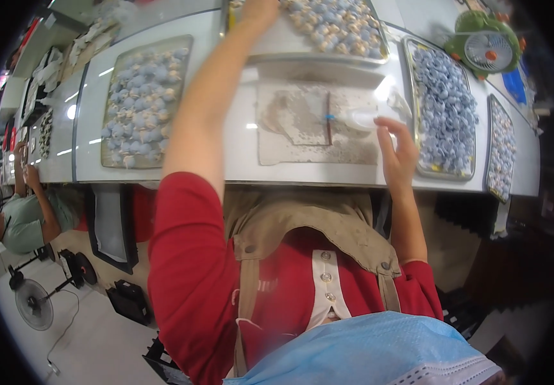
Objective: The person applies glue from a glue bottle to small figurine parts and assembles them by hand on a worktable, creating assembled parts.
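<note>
My left arm stretches away to a far tray (383,54) heaped with small pale blue and beige rounded pieces (338,25). At the picture's upper edge my left hand (261,11) is over this tray; its fingers are cut off, so their grip is hidden. My right hand (400,151) is raised over the table's near right part, thumb and forefinger apart. Its forefinger tip is at the edge of a whitish translucent object (360,119), whose kind is unclear. Left of that, a small blue tip (330,117) meets a thin dark brown strip (329,131) on a stained mat (283,154).
Left of my arm lies a tray (190,48) of similar pieces. To the right stand a tray of grey-blue pieces (444,109), a narrower tray (500,151) and a green fan (488,48). Another person (30,221) sits far left, near a floor fan (33,305).
</note>
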`<state>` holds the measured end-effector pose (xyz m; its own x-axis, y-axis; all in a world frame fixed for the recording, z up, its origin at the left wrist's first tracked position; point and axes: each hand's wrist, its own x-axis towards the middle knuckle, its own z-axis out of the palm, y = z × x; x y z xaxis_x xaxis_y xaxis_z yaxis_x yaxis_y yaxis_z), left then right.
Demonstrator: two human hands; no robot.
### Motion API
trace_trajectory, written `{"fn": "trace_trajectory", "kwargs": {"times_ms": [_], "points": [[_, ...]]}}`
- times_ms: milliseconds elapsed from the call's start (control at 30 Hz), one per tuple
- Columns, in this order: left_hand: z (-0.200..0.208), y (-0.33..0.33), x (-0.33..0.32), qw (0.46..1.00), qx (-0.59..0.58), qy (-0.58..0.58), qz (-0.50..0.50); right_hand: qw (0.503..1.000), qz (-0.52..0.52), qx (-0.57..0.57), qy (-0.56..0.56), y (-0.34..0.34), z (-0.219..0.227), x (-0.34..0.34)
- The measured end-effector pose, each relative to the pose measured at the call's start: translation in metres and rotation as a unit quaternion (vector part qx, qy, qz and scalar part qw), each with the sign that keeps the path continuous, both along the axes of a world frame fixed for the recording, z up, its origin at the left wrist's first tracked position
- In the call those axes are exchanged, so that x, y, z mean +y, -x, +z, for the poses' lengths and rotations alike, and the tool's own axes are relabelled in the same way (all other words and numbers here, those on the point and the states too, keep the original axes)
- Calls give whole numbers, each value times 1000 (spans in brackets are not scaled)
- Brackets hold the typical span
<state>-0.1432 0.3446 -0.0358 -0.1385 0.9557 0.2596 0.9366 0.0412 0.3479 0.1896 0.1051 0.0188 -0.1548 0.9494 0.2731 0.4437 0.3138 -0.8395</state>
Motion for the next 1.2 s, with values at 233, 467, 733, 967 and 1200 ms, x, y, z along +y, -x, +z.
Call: {"fn": "trace_trajectory", "kwargs": {"times_ms": [233,467,733,967,1200], "points": [[55,-14,-153,840,-501,-62,-195,990,11,-135,-23,-4,-17,15],[53,-88,-320,592,-796,108,-70,984,55,-166,19,-6,-12,12],[43,-135,-336,605,-783,135,-59,993,19,27,110,-8,-11,-23],[41,-144,-340,667,-734,107,-70,985,33,131,111,-30,13,-52],[41,-148,-341,669,-729,119,-79,997,53,44,-40,-35,20,-49]]}}
